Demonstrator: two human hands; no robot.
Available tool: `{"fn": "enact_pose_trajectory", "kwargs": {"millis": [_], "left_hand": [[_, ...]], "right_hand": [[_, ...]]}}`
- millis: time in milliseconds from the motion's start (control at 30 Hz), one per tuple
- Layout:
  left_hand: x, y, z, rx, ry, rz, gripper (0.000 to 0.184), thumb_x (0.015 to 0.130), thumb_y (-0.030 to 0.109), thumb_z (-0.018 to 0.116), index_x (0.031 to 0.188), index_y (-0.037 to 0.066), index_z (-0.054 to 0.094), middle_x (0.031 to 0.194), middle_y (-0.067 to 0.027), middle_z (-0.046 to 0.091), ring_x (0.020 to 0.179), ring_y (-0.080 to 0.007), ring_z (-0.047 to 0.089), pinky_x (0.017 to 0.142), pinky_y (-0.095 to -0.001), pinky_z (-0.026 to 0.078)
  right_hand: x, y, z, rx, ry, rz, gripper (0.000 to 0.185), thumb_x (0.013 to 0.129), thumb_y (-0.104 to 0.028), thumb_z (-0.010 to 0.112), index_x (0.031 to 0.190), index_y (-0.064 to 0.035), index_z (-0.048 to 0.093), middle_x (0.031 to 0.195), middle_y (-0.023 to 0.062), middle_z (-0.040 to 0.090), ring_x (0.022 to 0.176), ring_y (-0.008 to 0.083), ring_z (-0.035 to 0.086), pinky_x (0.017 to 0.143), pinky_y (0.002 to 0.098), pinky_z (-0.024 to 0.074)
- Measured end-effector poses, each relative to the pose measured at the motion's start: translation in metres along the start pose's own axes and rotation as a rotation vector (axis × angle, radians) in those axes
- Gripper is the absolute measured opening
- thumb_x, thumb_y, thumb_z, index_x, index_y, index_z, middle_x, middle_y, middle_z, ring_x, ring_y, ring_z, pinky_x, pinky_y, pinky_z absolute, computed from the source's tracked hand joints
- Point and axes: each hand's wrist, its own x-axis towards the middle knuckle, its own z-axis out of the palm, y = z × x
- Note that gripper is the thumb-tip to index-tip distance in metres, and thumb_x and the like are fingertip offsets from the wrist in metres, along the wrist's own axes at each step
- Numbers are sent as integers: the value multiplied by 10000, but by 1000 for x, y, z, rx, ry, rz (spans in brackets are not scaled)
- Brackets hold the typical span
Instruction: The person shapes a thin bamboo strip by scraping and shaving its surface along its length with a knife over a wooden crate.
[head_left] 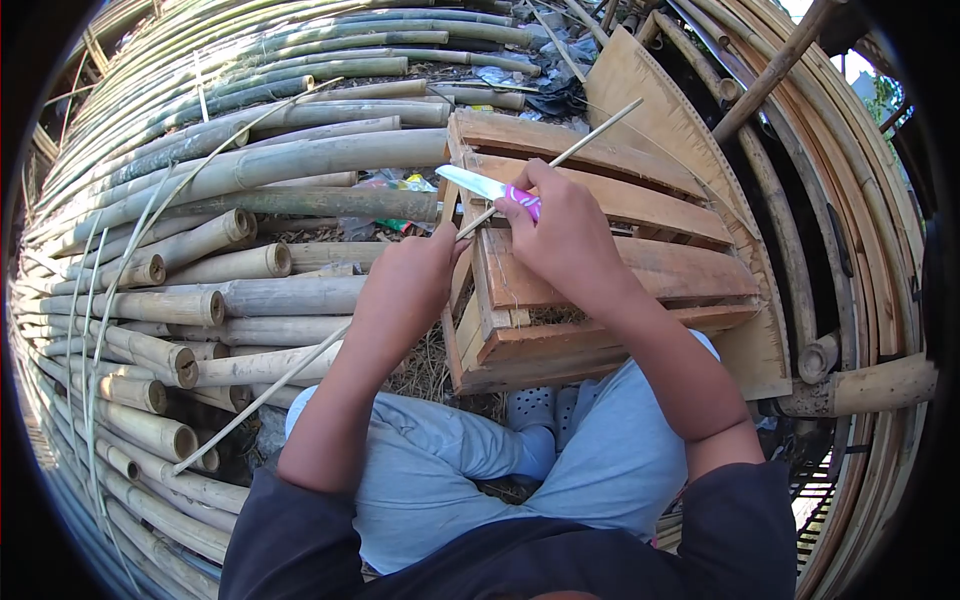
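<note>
A long thin bamboo strip (603, 128) slants across the view from lower left to upper right. My left hand (405, 285) is closed round it, near the left end of a slatted wooden crate (620, 262). In my right hand (560, 225) is a knife (475, 183) with a pale blade and a pink and white handle. Its blade points up and left, above the strip, and my right fingers are close against the strip. Whether the blade's edge touches the strip I cannot tell. The lower part of the strip passes behind my left forearm.
Many cut bamboo poles (300, 297) lie stacked on the left and at the back. Thin loose strips (150, 215) rest over them. A plywood sheet (650, 95) leans behind the crate, with long wooden slats (868, 200) at the right. Plastic litter (555, 88) lies on the ground.
</note>
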Motion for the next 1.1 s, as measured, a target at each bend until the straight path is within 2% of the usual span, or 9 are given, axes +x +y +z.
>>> {"fn": "enact_pose_trajectory", "kwargs": {"millis": [133,267,333,467,533,767,867,1033,1100], "left_hand": [[-1,-2,0,-27,16,15,259,1061,240,522,955,5,542,747,-278,624,751,-494,618,680,-597,444],[-1,1,-5,-29,-18,-9,234,1060,225,521,978,9,558,755,-270,627,766,-491,618,685,-585,447],[-1,1,-6,-106,61,55,263,1053,254,524,996,6,590,750,-240,666,770,-440,672,693,-548,515],[-6,7,-14,-67,135,73,177,1034,211,571,1087,50,621,754,-205,656,766,-427,650,685,-521,480],[-6,6,-16,-76,60,29,176,1022,214,591,1097,59,626,782,-185,674,780,-400,664,694,-509,489],[3,-7,5,-34,169,90,177,1018,219,597,999,43,603,780,-204,657,780,-434,640,693,-535,481],[7,-10,0,-73,141,69,196,1024,201,584,962,15,571,764,-231,625,770,-459,612,676,-531,458],[9,-18,-9,-200,-4,156,238,1040,162,546,904,-33,535,717,-254,573,689,-475,546,616,-497,417],[11,-17,-4,-239,-18,114,251,1045,178,533,908,-31,551,725,-258,589,726,-480,579,652,-518,439]], "right_hand": [[23,26,-17,-109,-72,-120,254,897,-225,741,1032,-15,691,790,212,709,795,410,698,728,501,543],[33,54,-27,-268,-19,-298,159,873,-164,713,1018,-109,751,798,175,719,787,377,703,707,487,548],[41,67,-28,-274,-2,-282,184,852,-126,717,1034,-116,743,823,172,721,807,383,699,715,479,547],[52,92,-40,-284,178,-304,200,867,-115,687,1059,-150,728,791,156,717,783,372,701,702,483,547],[55,101,-50,-295,203,-279,194,878,-123,689,1068,-152,722,798,156,719,790,373,703,701,482,546],[53,97,-64,-292,219,-159,208,943,-248,708,1122,-142,709,884,172,737,858,379,712,724,470,550],[48,88,-61,-85,197,-171,257,948,-290,714,1151,-133,704,921,177,741,878,371,717,739,460,554],[46,81,-56,-136,196,-180,305,960,-292,699,1220,-135,678,947,177,743,880,366,718,743,441,560],[43,78,-52,-133,240,-224,312,966,-284,690,1238,-134,667,945,177,742,860,369,719,736,438,562]]}}
